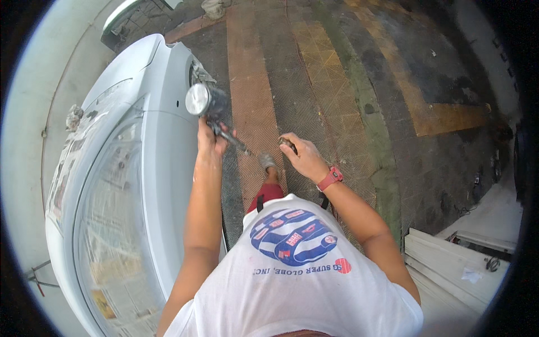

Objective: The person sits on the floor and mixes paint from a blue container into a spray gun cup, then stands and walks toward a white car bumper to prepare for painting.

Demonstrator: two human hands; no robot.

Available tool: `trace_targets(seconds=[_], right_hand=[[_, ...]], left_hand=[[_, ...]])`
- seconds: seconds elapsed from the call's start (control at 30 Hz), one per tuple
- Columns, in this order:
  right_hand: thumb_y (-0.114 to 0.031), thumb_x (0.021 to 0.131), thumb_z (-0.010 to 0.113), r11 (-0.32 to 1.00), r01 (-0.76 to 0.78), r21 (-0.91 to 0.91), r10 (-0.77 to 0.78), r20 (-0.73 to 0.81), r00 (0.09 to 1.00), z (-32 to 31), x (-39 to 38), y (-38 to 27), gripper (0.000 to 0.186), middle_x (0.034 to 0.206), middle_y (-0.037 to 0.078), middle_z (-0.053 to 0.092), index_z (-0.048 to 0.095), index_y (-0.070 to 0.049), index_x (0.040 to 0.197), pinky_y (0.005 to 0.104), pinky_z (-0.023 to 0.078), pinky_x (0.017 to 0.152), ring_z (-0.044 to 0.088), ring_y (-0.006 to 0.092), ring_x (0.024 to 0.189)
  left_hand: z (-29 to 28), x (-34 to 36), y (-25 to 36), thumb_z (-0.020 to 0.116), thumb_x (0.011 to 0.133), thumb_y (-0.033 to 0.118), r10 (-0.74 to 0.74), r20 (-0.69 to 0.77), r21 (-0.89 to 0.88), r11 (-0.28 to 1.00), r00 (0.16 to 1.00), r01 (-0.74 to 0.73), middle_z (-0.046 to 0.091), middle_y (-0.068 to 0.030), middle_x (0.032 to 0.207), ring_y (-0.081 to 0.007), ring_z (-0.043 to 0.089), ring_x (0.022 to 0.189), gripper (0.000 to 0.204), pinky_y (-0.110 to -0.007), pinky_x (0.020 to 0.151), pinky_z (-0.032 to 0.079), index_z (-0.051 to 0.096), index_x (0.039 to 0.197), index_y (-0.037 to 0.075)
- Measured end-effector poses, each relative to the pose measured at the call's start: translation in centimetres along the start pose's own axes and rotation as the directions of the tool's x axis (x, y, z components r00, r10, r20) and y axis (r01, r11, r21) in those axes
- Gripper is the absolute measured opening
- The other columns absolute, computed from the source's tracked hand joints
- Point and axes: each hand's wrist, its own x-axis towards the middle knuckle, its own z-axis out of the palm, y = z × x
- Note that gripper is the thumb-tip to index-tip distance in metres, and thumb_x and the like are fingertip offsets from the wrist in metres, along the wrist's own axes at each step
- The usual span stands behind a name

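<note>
My left hand is closed around a paint spray gun, held up beside the car's side. The gun's round cup with a pale lid sits beyond my fingers, and its metal body slants down to the right. Some motion blur softens the gun's edges. In my right hand, the fingers curl around a small dark, brownish rounded piece, perhaps a fitting; its exact kind is unclear. A gap separates this piece from the gun. The car to my left is coated pale grey-white.
Plastic and paper masking covers the car's windows. Striped red, yellow and green floor tiles stretch ahead. White panels lie at the lower right, with a small dark coil on them. A pale wall runs beyond the car.
</note>
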Motion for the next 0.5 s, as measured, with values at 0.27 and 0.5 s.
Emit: trace_targets(seconds=[0.27,0.5], right_hand=[[-0.039,0.102,0.065,0.997,-0.063,0.034,0.066,-0.07,0.995,2.9,24.6,3.2,0.039,0.102,0.022,0.073,0.069,-0.004,0.117,0.0516,0.053,0.083,0.069,0.0439,0.097],[-0.042,0.103,0.064,0.986,-0.162,-0.039,0.16,-0.046,0.986,-0.6,45.5,9.3,0.04,0.101,0.022,0.073,0.069,-0.005,0.118,0.0513,0.053,0.081,0.069,0.0438,0.096]], left_hand=[[16.1,21.8,9.8,0.043,0.109,0.055,-0.09,-0.017,0.001,0.996,0.996,0.09,0.051,-0.0039,0.079,-0.0184,0.054,0.067,0.042,-0.063,0.085,0.05,0.052,0.115,0.015],[28.6,40.1,14.3,0.04,0.11,0.057,-0.107,0.03,0.016,0.994,0.994,0.106,0.051,-0.0028,0.075,-0.022,0.054,0.064,0.044,-0.063,0.083,0.051,0.052,0.117,0.015]])
